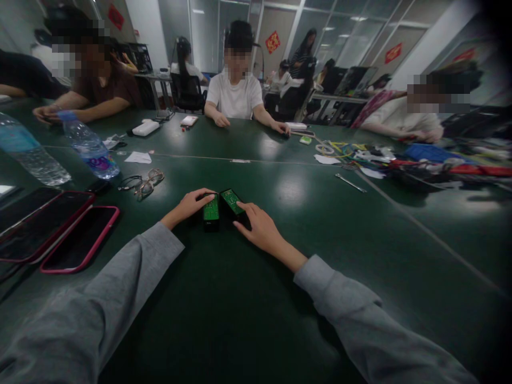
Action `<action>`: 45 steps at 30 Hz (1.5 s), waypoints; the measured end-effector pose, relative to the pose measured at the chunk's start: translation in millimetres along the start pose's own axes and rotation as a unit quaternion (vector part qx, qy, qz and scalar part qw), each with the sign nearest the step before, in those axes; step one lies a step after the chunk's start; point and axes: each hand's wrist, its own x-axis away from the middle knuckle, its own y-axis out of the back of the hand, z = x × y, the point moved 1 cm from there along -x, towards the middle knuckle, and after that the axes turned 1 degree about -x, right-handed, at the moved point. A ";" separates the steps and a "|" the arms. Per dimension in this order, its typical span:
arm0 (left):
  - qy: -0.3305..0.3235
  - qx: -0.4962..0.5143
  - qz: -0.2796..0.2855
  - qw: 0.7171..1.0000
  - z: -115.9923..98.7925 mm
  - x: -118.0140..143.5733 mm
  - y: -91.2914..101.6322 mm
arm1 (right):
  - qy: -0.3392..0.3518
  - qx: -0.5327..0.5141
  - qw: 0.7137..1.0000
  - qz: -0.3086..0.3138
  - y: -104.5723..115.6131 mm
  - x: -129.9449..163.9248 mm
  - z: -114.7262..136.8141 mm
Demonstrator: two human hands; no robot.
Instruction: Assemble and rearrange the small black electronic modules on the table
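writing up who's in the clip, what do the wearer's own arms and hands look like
Both the left hand and right hand are bare, with no gloves. No watch or bracelet shows on either wrist. The left sleeve and right sleeve are long, plain grey and creased; the right one looks turned back at the cuff.

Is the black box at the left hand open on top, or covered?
Open, apparently: the green circuit board shows, framed by the black box, with no opaque lid over it. Whether something clear covers it, I cannot tell.
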 end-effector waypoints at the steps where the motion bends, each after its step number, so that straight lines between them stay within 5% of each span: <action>1: 0.001 0.000 0.000 1.000 0.0 0.0 0.0 | 0.001 0.001 1.000 0.000 -0.2 -0.1 0.0; 45: 0.009 -0.008 -0.005 1.000 -3.7 2.1 0.7 | 0.023 -0.025 0.999 -0.015 -2.3 -0.1 -2.5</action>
